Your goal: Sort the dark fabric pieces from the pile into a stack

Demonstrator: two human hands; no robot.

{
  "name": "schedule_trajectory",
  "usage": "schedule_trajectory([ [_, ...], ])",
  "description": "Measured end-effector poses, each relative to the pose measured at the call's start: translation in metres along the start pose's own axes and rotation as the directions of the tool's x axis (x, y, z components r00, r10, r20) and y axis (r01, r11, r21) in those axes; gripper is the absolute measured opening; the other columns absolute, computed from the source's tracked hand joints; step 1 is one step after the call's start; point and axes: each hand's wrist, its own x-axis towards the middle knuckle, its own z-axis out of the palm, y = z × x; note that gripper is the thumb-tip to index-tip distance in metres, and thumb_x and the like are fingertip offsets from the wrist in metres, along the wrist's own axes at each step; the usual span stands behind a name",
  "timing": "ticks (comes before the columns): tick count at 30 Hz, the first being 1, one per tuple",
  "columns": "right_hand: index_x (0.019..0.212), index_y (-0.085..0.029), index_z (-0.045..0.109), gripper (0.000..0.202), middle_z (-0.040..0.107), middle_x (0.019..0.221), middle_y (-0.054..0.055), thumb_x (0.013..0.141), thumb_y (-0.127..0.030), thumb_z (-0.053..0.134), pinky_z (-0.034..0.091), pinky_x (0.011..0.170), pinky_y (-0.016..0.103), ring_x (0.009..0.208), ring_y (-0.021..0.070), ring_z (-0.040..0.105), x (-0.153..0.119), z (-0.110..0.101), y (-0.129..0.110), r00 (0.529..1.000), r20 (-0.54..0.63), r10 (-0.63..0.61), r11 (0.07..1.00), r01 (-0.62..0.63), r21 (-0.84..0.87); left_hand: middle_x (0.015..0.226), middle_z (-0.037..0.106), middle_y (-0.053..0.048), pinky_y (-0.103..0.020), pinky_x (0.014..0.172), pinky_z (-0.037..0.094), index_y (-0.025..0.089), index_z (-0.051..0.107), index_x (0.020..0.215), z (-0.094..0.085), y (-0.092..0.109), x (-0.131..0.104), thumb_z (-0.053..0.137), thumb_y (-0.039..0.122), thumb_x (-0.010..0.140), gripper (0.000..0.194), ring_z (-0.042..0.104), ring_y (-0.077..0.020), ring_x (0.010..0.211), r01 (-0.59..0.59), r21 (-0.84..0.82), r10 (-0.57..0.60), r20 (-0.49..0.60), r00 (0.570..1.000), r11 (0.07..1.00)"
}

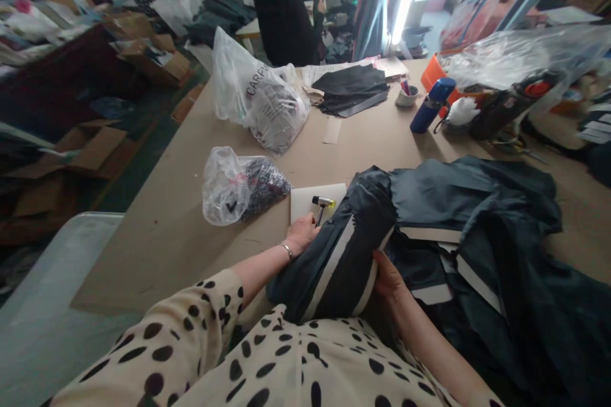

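Spotted sleeve (200,337) nearest; both hands grip a dark folded garment (334,254).
Left hand (301,233) and right hand (387,276) clasp its sides; soft, light, probably slippery, best held at the fold.

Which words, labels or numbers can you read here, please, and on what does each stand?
"CARP", cut off by folds: on the large white plastic bag.
A black mark like "V": on the small plastic bag; too blurred to read as text.
Nothing legible on the blue bottle or the dark garment.
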Motion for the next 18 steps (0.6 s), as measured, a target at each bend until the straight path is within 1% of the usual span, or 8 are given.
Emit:
schedule_trajectory([
  [2,0.101,-0.022,0.054,0.054,0.07,0.092,0.007,0.054,-0.04,0.072,0.05,0.089,0.05,0.098,0.0302,0.064,0.003,-0.006,0.003,1.0,-0.026,0.015,1.0,-0.015,0.007,0.099,0.06,-0.009,-0.038,0.08,0.049,0.013,0.055,0.108,0.007,-0.001,0.0,0.051,0.048,0.087,0.041,0.059,-0.0196,0.088,-0.008,0.019,0.008,0.002,1.0,1.0],
  [5,0.101,-0.021,0.054,0.052,0.07,0.089,0.007,0.056,-0.041,0.071,0.05,0.091,0.049,0.099,0.0298,0.063,0.005,-0.005,0.004,0.999,-0.03,0.024,1.0,-0.024,-0.008,0.094,0.062,-0.009,-0.038,0.078,0.048,0.013,0.055,0.106,0.012,0.0,0.003,0.052,0.041,0.087,0.034,0.06,-0.021,0.086,-0.001,0.026,0.001,-0.007,1.0,1.0],
  [7,0.1,-0.021,0.055,0.051,0.07,0.089,0.007,0.056,-0.042,0.072,0.05,0.091,0.049,0.1,0.0299,0.063,0.005,0.002,0.002,0.999,-0.02,0.027,0.999,-0.027,-0.025,0.09,0.062,-0.009,-0.037,0.076,0.048,0.012,0.057,0.102,0.01,-0.003,0.006,0.051,0.037,0.088,0.029,0.06,-0.02,0.084,0.03,0.006,-0.03,-0.026,0.999,1.0],
  [9,0.099,-0.021,0.055,0.051,0.07,0.091,0.008,0.056,-0.042,0.073,0.051,0.089,0.049,0.098,0.0301,0.064,0.004,0.015,-0.002,0.999,0.016,0.033,0.998,-0.032,-0.052,0.089,0.062,-0.008,-0.034,0.075,0.047,0.013,0.058,0.099,0.004,-0.012,0.007,0.048,0.035,0.089,0.026,0.059,-0.0185,0.082,0.061,-0.032,-0.063,-0.059,0.996,0.998],
  [11,0.1,-0.021,0.055,0.052,0.07,0.092,0.007,0.056,-0.04,0.075,0.053,0.086,0.047,0.093,0.0291,0.065,0.004,0.033,-0.006,0.997,0.069,0.044,0.996,-0.038,-0.082,0.089,0.062,-0.007,-0.032,0.074,0.046,0.013,0.058,0.099,-0.003,-0.029,0.007,0.046,0.033,0.09,0.025,0.058,-0.0175,0.082,0.086,-0.074,-0.093,-0.1,0.991,0.994],
  [14,0.101,-0.019,0.055,0.052,0.07,0.089,0.006,0.058,-0.038,0.076,0.055,0.081,0.042,0.083,0.0257,0.067,0.009,0.064,-0.007,0.991,0.12,0.061,0.992,-0.048,-0.114,0.088,0.062,-0.008,-0.031,0.074,0.045,0.013,0.057,0.098,-0.011,-0.065,0.005,0.045,0.033,0.089,0.025,0.057,-0.0173,0.081,0.127,-0.132,-0.146,-0.148,0.978,0.983],
  [17,0.102,-0.017,0.055,0.051,0.07,0.083,0.006,0.059,-0.035,0.076,0.057,0.074,0.039,0.072,0.0227,0.067,0.024,0.089,0.001,0.991,0.119,0.069,0.989,-0.052,-0.135,0.087,0.063,-0.009,-0.03,0.075,0.044,0.013,0.057,0.096,-0.013,-0.101,0.004,0.047,0.033,0.086,0.024,0.058,-0.0192,0.082,0.151,-0.184,-0.182,-0.162,0.97,0.971],
  [18,0.102,-0.016,0.055,0.051,0.07,0.081,0.005,0.06,-0.034,0.076,0.057,0.072,0.038,0.07,0.0218,0.066,0.03,0.094,0.005,0.992,0.106,0.066,0.988,-0.051,-0.143,0.09,0.064,-0.01,-0.03,0.077,0.044,0.013,0.057,0.098,-0.013,-0.11,0.004,0.047,0.032,0.084,0.025,0.059,-0.0203,0.085,0.149,-0.203,-0.184,-0.168,0.968,0.968],
])
